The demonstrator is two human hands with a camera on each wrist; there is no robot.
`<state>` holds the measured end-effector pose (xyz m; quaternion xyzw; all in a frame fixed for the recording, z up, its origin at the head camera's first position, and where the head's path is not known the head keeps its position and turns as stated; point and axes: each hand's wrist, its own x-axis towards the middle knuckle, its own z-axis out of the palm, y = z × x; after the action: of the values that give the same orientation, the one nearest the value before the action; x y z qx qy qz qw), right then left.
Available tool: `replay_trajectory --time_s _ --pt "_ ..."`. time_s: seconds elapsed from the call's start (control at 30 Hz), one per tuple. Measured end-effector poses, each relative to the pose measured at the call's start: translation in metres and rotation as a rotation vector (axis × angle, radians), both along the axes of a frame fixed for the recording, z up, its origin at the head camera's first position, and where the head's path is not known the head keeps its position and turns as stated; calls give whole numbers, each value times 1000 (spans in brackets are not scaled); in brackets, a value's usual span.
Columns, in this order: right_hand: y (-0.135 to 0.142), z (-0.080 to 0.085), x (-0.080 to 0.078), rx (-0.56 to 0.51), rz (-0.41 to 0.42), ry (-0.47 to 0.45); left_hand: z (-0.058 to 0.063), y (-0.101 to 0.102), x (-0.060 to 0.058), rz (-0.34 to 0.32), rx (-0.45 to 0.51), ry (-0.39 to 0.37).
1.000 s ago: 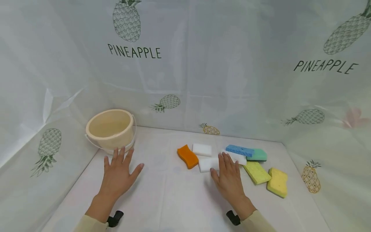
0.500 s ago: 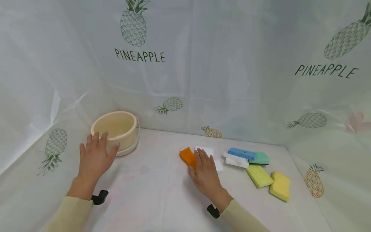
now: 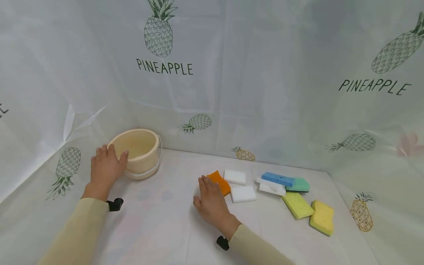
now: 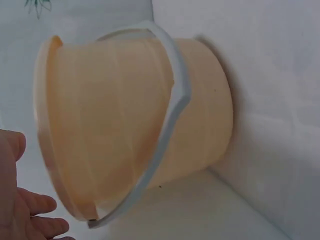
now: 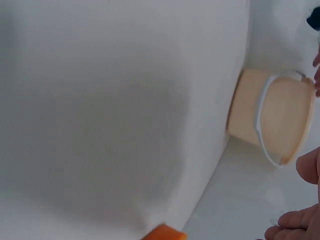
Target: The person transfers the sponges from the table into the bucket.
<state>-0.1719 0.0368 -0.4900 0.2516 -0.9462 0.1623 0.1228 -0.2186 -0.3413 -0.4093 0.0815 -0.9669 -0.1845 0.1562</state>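
A cream bucket [image 3: 144, 165] with a white handle [image 4: 172, 107] stands upright at the back left. My left hand [image 3: 104, 169] is at its near left rim, fingers extended and thumb apart. In the left wrist view a small gap shows between the fingertips [image 4: 42, 204] and the bucket's rim. My right hand [image 3: 211, 204] holds nothing and hovers above the table, just left of the orange sponge [image 3: 221, 184], partly covering it in the head view. Two white sponges [image 3: 243, 194] lie right of the orange one.
Farther right, a blue sponge [image 3: 277, 179] rests on a white piece [image 3: 272, 187] beside a green sponge [image 3: 298, 185]. A lime sponge [image 3: 297, 205] and a yellow sponge [image 3: 322, 218] lie nearer. Pineapple-printed sheeting [image 3: 258, 92] walls the table's back and sides.
My left hand has moved left and forward to the bucket's rim. The right hand has swept left across the sponges, from the white ones past the orange one. The head view has shifted slightly.
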Motion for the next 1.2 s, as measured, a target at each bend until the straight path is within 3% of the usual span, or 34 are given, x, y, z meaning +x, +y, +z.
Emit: replay_trajectory --time_s 0.33,0.57,0.9,1.2 --pt "-21 -15 4 15 50 -145 -11 -20 -24 -10 105 -150" --pt "-19 -13 4 33 42 -137 -7 -25 -28 -86 85 -250" --pt "-8 -4 -9 -8 41 -72 8 1 -26 -205 -34 -355" --pt "4 13 -24 -93 18 -136 16 36 -24 -287 -94 -381"
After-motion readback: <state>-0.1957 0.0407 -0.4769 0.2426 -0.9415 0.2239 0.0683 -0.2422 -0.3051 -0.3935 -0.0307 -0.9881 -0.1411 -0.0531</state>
